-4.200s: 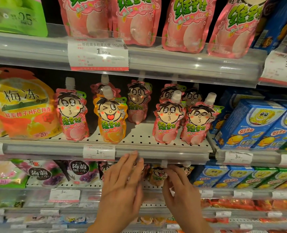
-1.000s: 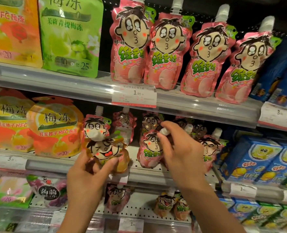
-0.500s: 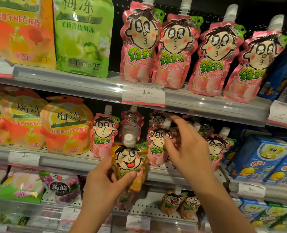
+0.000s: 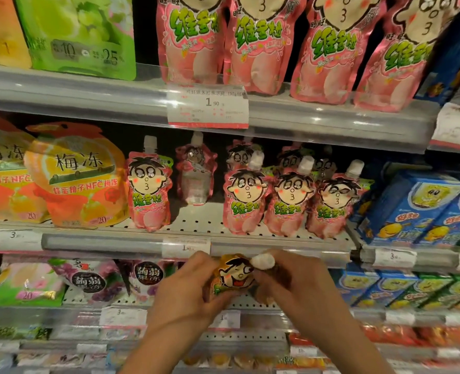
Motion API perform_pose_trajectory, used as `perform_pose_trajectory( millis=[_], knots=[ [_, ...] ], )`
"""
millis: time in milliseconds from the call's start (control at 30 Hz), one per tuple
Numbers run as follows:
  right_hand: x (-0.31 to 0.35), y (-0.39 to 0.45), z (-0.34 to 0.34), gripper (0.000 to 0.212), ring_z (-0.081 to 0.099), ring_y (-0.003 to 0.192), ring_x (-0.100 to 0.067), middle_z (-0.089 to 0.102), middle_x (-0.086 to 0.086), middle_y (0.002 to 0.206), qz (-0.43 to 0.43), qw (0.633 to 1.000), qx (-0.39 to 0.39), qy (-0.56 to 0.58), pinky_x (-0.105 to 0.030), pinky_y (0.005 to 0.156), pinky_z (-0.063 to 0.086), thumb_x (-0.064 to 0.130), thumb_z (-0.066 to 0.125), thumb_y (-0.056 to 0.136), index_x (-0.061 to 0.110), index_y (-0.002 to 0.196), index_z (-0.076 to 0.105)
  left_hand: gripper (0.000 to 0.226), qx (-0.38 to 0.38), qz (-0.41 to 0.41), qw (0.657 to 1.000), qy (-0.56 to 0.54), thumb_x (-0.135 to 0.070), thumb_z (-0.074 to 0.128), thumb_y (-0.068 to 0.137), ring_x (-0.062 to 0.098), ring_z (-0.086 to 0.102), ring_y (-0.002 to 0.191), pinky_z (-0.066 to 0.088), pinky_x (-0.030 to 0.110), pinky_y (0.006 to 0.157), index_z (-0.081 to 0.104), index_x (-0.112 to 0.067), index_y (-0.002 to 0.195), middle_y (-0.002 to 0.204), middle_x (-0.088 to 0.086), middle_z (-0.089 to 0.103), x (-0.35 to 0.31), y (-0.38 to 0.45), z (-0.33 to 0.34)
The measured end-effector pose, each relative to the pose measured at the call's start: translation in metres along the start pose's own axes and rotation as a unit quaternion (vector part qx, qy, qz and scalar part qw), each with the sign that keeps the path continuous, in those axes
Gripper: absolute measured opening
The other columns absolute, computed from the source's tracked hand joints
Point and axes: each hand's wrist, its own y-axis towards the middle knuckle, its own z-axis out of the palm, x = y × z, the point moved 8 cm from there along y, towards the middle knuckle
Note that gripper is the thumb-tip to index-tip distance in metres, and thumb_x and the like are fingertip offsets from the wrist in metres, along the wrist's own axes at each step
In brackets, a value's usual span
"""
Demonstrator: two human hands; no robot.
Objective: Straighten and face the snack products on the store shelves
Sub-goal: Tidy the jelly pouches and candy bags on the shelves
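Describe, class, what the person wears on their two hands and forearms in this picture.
Nothing shows on either: the left hand and right hand are bare, without gloves, rings, watch or bracelet. Both forearms are bare down to the picture's bottom edge, with no sleeve in view.

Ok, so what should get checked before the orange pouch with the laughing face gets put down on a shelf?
1. Held firmly: ok. The left hand grips the orange pouch at its side and the right hand holds its top by the white cap.
2. Face forward: ok, the laughing face shows, though the pouch is tilted.
3. Upright: not ok, the cap points to the right.
4. Free spot on the middle shelf: ok, there is a gap at the front between the single pink pouch and the three pink pouches.
5. Matching orange pouches on the lower shelf: cannot tell, the hands hide that spot.
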Motion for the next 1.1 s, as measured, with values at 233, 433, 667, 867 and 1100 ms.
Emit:
perform_pose_trajectory(
  millis=[233, 433, 667, 867, 1100],
  knots=[
    [-0.036, -0.021, 0.04, 0.007, 0.073, 0.07, -0.013, 0.076, 0.002, 0.079, 0.132, 0.973, 0.141, 0.125, -0.045, 0.071, 0.059, 0.023, 0.073, 0.089, 0.024, 0.095, 0.076, 0.035, 0.044, 0.07, 0.995, -0.053, -0.049, 0.066, 0.08, -0.015, 0.052, 0.098, 0.041, 0.001, 0.077, 0.057, -0.041, 0.113, 0.114, -0.031, 0.051, 0.008, -0.02, 0.016],
    [-0.062, -0.023, 0.06, 0.007, 0.064, 0.065, -0.005, 0.068, 0.012, 0.068, 0.136, 0.987, 0.083, -0.021, -0.032, 0.067, 0.052, 0.028, 0.07, 0.091, 0.029, 0.085, 0.071, 0.037, 0.032, 0.002, 0.999, 0.018, -0.055, 0.058, 0.089, -0.019, 0.05, 0.101, 0.041, 0.006, 0.087, 0.055, -0.048, 0.126, 0.124, -0.041, 0.043, 0.039, -0.047, 0.031],
    [-0.092, -0.019, 0.076, 0.015, 0.047, 0.049, -0.008, 0.051, 0.012, 0.054, 0.167, 0.978, 0.005, -0.126, -0.021, 0.048, 0.028, 0.018, 0.071, 0.09, 0.022, 0.076, 0.067, 0.058, -0.149, 0.05, 0.976, 0.152, -0.024, 0.052, 0.09, 0.033, 0.031, 0.149, 0.024, 0.045, 0.122, 0.051, -0.01, 0.145, 0.159, 0.01, 0.039, 0.042, -0.045, -0.006],
    [-0.094, -0.002, 0.089, 0.01, 0.05, 0.048, -0.011, 0.069, 0.002, 0.065, 0.166, 0.973, -0.043, -0.155, -0.014, 0.047, 0.021, 0.018, 0.072, 0.089, 0.022, 0.095, 0.078, 0.069, -0.103, 0.035, 0.975, 0.194, -0.028, 0.047, 0.089, 0.032, 0.012, 0.156, 0.018, 0.054, 0.12, 0.034, -0.012, 0.155, 0.167, 0.011, 0.021, 0.055, -0.039, 0.011],
    [-0.102, 0.015, 0.109, 0.008, 0.065, 0.057, -0.028, 0.071, -0.004, 0.065, 0.155, 0.97, -0.045, -0.181, -0.027, 0.051, 0.035, 0.015, 0.074, 0.087, 0.02, 0.091, 0.078, 0.07, -0.112, 0.034, 0.976, 0.186, -0.026, 0.046, 0.088, 0.029, 0.013, 0.156, 0.022, 0.053, 0.118, 0.032, -0.019, 0.156, 0.166, 0.008, 0.024, 0.054, -0.038, 0.007]
  ],
)
